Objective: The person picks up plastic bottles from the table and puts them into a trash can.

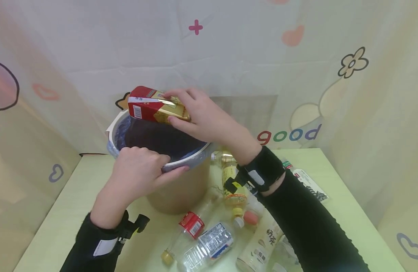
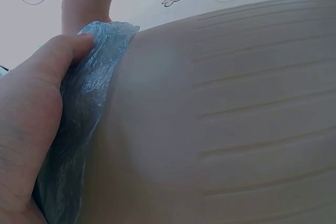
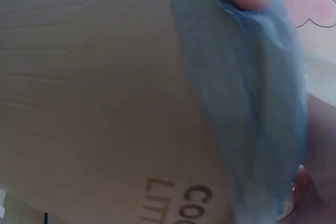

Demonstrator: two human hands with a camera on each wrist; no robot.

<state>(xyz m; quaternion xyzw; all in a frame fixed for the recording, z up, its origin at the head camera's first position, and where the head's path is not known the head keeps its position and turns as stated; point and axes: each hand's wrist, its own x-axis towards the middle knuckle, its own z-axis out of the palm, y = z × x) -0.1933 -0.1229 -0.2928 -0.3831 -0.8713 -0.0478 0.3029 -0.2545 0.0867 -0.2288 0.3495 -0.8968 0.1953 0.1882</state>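
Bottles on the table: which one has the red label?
The clear bottle with the gold cap, leftmost in the head view; the bottle beside it has a white and blue label.

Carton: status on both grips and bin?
Right grip holds carton above bin. Left grip pinches lined rim. Bottles beside bin, none in the way.

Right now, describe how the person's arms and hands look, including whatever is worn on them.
The left hand and right hand are gloveless. The left wristband and right wristband are black, each with a pale patch and a small black device marked yellow. A black sleeve covers the right forearm; on the left, it is hard to tell band from sleeve.
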